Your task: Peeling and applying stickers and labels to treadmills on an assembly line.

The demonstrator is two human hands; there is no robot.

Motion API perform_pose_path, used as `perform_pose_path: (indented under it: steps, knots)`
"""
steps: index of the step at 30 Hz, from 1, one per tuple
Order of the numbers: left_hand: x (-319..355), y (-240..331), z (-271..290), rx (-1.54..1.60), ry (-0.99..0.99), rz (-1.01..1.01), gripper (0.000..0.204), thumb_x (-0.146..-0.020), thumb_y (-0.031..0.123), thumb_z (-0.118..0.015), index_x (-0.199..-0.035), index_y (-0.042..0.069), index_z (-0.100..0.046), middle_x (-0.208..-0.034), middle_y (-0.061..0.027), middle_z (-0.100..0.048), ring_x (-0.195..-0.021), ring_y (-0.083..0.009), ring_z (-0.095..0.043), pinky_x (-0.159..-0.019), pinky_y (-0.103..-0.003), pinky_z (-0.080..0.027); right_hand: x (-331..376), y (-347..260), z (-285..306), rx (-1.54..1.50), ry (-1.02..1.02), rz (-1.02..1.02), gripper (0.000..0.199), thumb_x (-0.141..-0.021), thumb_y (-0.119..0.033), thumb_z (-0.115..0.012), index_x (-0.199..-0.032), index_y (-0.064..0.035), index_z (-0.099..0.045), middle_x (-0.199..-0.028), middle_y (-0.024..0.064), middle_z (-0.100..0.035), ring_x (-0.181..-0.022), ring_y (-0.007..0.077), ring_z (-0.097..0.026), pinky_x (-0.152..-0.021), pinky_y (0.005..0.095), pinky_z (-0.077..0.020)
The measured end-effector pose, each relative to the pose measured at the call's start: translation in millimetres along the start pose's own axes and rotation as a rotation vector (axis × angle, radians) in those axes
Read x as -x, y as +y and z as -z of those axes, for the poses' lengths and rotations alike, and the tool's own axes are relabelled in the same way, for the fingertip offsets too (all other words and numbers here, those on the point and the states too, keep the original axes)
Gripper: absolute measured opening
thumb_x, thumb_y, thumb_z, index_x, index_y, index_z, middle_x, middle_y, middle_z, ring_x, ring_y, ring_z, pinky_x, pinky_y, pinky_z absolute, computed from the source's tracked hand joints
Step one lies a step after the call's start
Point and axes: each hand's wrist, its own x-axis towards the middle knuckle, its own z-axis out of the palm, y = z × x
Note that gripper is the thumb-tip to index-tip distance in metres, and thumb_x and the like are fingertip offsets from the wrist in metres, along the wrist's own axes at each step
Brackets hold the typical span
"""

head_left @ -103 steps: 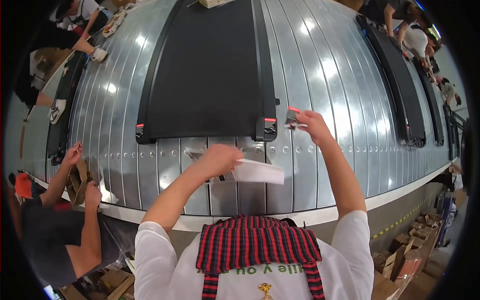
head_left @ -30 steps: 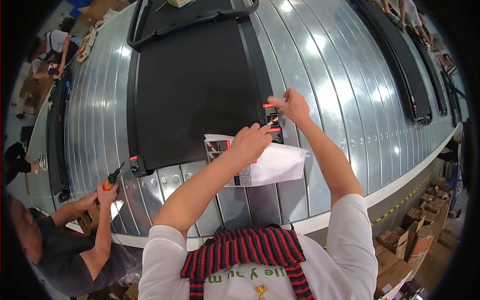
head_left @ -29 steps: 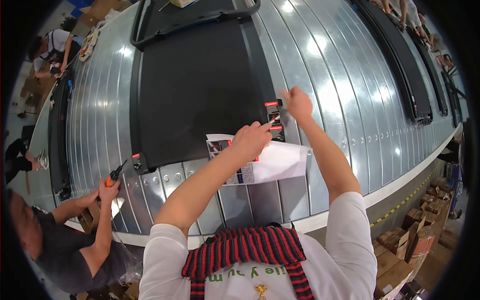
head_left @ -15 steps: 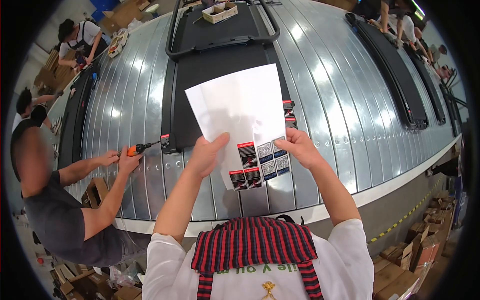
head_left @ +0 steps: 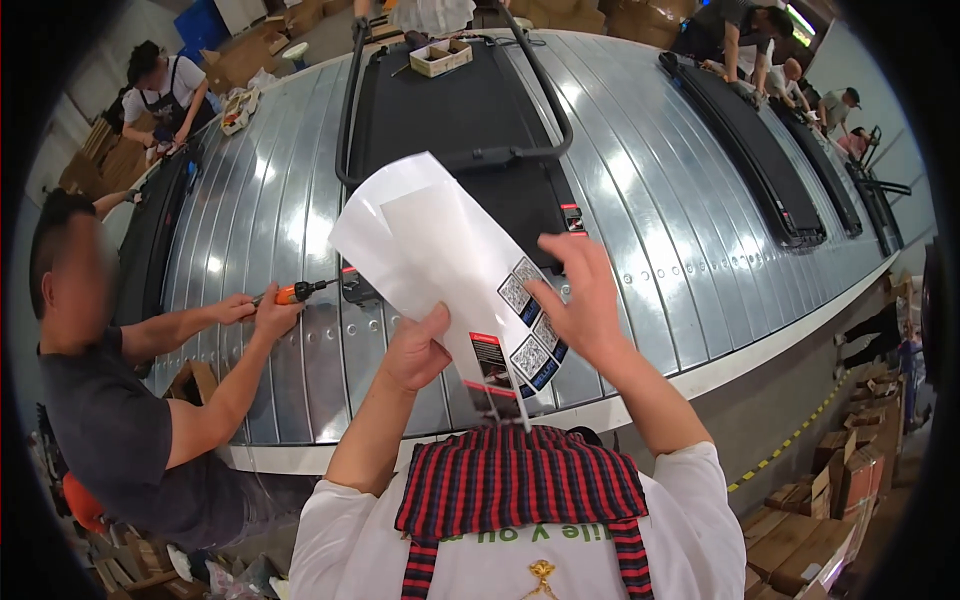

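White backing sheets of stickers (head_left: 430, 240) curve upright in front of me over the metal table. My left hand (head_left: 418, 350) is closed on their left side, the thumb lying on the front face. Square code stickers (head_left: 530, 362) with blue edges run along the right side, and red-and-black warning stickers (head_left: 487, 362) are near the lower end. My right hand (head_left: 588, 305) is at the right edge with fingers stretched apart, its thumb near or touching a code sticker. Behind the sheets lies a black treadmill (head_left: 450, 110), partly hidden by them.
At my left, a co-worker holds an orange power screwdriver (head_left: 292, 293) by the treadmill's near corner. A small parts box (head_left: 440, 57) rests on the treadmill. More black treadmills (head_left: 750, 160) lie at the right. Cardboard boxes (head_left: 810, 550) stand on the floor at lower right.
The sheets have tilted left and curled. My right hand has loosened from their edge and opened its fingers, while my left hand keeps its grip. The view has shifted slightly.
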Motion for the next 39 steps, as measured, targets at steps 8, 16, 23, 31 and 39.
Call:
perform_pose_path:
  steps: [8,16,23,31,39]
  knots:
    - [21,13,-8,0.032,-0.153,0.005,0.040,-0.086,0.022,-0.049,-0.122,0.007,-0.038,-0.116,-0.0073,-0.049,-0.107,-0.0216,-0.048,-0.090,-0.039,-0.040,33,-37,-2,-0.871,-0.430,-0.424,0.027,-0.074,-0.012,-0.065,-0.097,-0.0016,-0.056,-0.086,0.0050,-0.059,-0.074,0.0115,-0.054,-0.068,0.0243,-0.0441]
    - [41,23,-15,0.005,-0.081,-0.011,0.042,-0.085,0.022,-0.051,-0.122,0.006,-0.038,-0.114,-0.0077,-0.050,-0.105,-0.0212,-0.049,-0.089,-0.038,-0.040,23,-64,4,-0.743,-0.308,-0.229,0.026,-0.072,-0.009,-0.066,-0.094,-0.0001,-0.057,-0.085,0.0053,-0.059,-0.077,0.0110,-0.054,-0.071,0.0249,-0.0447]
    - [79,6,-4,-0.423,-0.041,0.046,0.043,-0.081,0.021,-0.058,-0.118,0.004,-0.044,-0.111,-0.0035,-0.051,-0.100,-0.0141,-0.048,-0.088,-0.030,-0.038,42,-66,14,-0.786,-0.409,-0.268,0.022,-0.071,-0.009,-0.065,-0.090,-0.0005,-0.059,-0.082,0.0068,-0.060,-0.073,0.0129,-0.055,-0.068,0.0251,-0.0447]
    - [84,9,-57,-0.580,-0.143,0.035,0.045,-0.082,0.025,-0.057,-0.120,0.005,-0.043,-0.111,-0.0033,-0.050,-0.103,-0.0131,-0.044,-0.090,-0.030,-0.035,66,-45,34,-0.880,-0.304,-0.286,0.019,-0.070,-0.004,-0.063,-0.088,0.0011,-0.058,-0.080,0.0048,-0.060,-0.072,0.0103,-0.054,-0.067,0.0237,-0.0442]
    - [66,-15,-82,-0.599,-0.168,0.166,0.047,-0.080,0.020,-0.058,-0.120,0.003,-0.042,-0.113,-0.0048,-0.049,-0.104,-0.0151,-0.044,-0.091,-0.031,-0.034,76,-13,68,-0.932,-0.355,-0.316,0.011,-0.074,-0.001,-0.060,-0.084,0.0029,-0.059,-0.081,0.0063,-0.060,-0.071,0.0112,-0.054,-0.065,0.0234,-0.0438]
